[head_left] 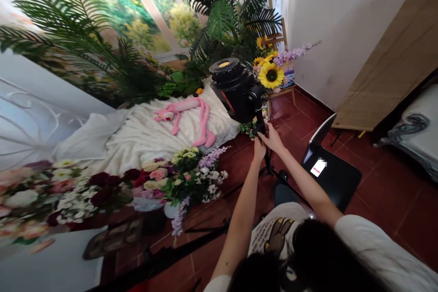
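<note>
A black studio light [232, 93] sits on top of a black light stand [268, 159] in front of me, its round front facing up and away. My left hand [259, 148] grips the stand's upper end just below the light. Beside it, my right hand [273, 138] closes on the same spot from the right, fingers around the stand's collar. Both arms are stretched forward. The fingertips are small and partly hidden behind the stand.
A pink plush toy [185, 112] lies on a white fur throw [126, 139]. Artificial flowers [109, 187] line the left, and sunflowers [271, 75] stand behind the light. To the right is a black chair [333, 180] with a lit phone [319, 168] on it. Tripod legs spread over the red tiles.
</note>
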A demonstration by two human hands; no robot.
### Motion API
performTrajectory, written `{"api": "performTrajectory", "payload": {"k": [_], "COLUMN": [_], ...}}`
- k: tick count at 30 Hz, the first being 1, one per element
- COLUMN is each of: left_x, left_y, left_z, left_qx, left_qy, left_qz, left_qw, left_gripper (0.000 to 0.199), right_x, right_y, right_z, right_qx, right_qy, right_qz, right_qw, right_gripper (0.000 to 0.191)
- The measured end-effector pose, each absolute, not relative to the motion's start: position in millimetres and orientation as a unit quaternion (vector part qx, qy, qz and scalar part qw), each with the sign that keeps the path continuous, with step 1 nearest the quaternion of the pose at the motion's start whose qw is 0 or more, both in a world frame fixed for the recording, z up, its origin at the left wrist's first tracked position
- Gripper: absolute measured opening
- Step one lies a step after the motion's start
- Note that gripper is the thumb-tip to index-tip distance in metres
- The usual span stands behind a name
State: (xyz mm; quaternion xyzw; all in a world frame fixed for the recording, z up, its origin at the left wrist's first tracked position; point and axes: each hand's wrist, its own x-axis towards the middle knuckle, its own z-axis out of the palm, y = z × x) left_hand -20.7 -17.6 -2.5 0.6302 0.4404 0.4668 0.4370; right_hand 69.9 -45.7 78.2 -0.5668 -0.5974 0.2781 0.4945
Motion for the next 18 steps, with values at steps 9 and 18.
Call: {"api": "performTrajectory", "payload": {"k": [9, 18], "left_x": [-19, -21], "left_y": [-15, -14], "left_z": [-8, -9], "left_qx": [0.63, 0.644], "left_qy": [0.502, 0.494], "left_qz": [0.449, 0.443], "left_qw": [0.387, 0.38], "left_gripper": [0.034, 0.04], "right_x": [82, 65], "right_y": [-94, -70], "right_z": [21, 21], "right_qx": [-0.661, -0.57], "right_qy": [-0.54, -0.205], "right_qz": [0.283, 0.6], "right_qw": [0.438, 0.522], "right_gripper": [0.024, 0.041]}}
